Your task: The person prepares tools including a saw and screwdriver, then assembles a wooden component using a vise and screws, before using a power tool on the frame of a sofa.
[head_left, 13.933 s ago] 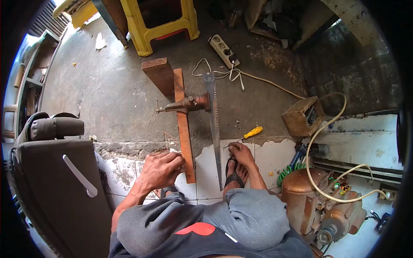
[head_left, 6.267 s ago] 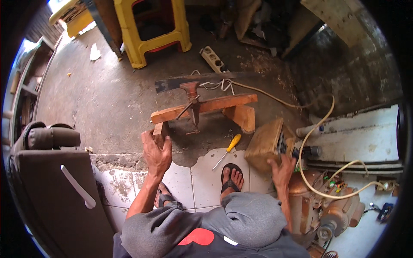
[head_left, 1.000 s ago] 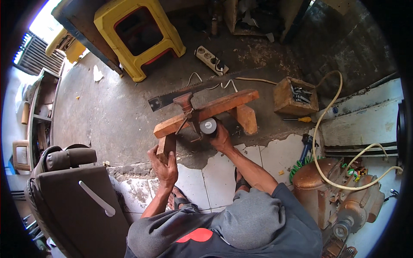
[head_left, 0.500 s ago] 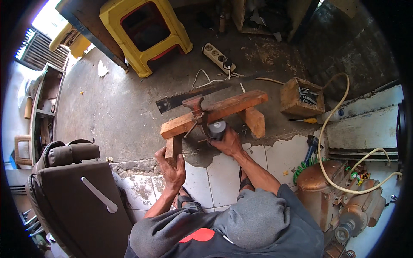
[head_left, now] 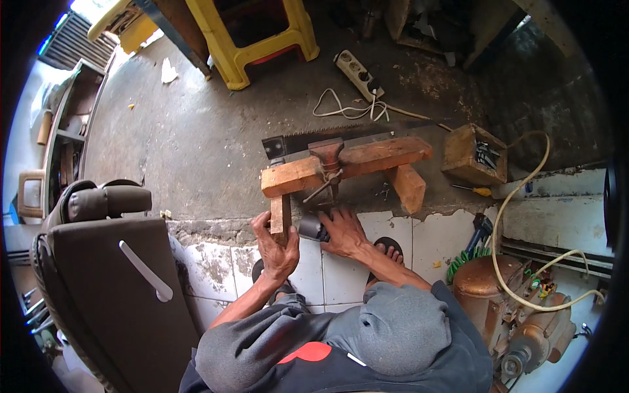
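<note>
My left hand [head_left: 277, 254] is wrapped round the near wooden leg [head_left: 281, 213] of a low wooden bench, at its end. My right hand [head_left: 346, 234] is at the right end of a dark grey cylinder [head_left: 312, 228], whose exact kind I cannot make out. This cylinder lies sideways, just right of the leg end. A reddish vise [head_left: 329, 159] sits on the bench's thick beam [head_left: 380, 154], its bar handle slanting down to the left. Behind the beam a hand saw [head_left: 304, 141] rests on the floor with its teeth facing away.
A power strip [head_left: 357, 72] with white cable and a yellow stool [head_left: 239, 56] stand beyond. At right are a wooden box of metal parts [head_left: 462, 154], a yellow-handled screwdriver [head_left: 481, 191] and a rusty compressor [head_left: 488, 278] with a hose. A brown padded seat [head_left: 111, 281] stands at left.
My right hand has drawn the cylinder from below the vise down and left toward the leg end. The cylinder has turned from its round face to its side. My left hand keeps its hold.
</note>
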Available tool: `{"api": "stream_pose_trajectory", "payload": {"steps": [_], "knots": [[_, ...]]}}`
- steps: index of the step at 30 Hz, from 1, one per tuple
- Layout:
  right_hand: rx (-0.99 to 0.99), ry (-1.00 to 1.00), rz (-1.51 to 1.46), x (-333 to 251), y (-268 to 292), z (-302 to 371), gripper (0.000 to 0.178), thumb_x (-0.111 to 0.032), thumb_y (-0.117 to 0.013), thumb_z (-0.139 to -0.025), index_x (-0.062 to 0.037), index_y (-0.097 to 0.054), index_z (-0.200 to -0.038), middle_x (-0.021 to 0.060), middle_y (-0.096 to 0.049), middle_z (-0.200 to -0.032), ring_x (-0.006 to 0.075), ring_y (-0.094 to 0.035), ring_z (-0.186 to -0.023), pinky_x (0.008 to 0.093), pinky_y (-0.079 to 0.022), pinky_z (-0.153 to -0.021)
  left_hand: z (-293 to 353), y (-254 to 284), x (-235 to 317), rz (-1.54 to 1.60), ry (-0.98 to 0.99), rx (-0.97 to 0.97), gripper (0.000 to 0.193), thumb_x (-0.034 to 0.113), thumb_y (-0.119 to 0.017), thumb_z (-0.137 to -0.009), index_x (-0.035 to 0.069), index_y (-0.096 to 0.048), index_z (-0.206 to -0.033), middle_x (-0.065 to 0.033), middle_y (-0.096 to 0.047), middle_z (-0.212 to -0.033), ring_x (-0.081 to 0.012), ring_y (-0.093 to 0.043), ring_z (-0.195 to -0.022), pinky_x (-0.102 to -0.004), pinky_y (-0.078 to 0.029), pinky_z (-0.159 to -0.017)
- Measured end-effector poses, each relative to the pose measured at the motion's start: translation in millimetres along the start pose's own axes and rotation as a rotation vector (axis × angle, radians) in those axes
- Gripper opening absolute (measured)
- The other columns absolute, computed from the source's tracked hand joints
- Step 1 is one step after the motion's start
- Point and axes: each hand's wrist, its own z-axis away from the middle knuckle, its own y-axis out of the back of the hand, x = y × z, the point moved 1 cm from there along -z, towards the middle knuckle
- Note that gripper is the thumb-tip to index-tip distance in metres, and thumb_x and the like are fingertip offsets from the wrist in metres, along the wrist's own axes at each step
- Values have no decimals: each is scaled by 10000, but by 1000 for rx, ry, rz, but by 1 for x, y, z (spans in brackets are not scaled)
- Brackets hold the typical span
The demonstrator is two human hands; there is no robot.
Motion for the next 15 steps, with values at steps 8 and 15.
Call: {"api": "stream_pose_trajectory", "payload": {"steps": [8,15], "knots": [[132,110,119,1,-24,1,685,-212,-744,-774,-120,-482,-1400,178,-523,-1355,370,-421,-1324,536,-327,-1091,24,-2,-5,-26,-16,-51,620,39,-648,-854,28,-275,-1349,-205,-378,-1234,-311,-477,-1112,-441,-422,-953],[153,111,-223,37,-58,13,667,-129,-762,-764,-100,-505,-1379,215,-505,-1371,426,-413,-1314,547,-308,-1133,67,-16,-36,5,57,-48,652,81,-723,-824,34,-329,-1342,-212,-414,-1255,-347,-469,-1135,-436,-417,-925]]}}
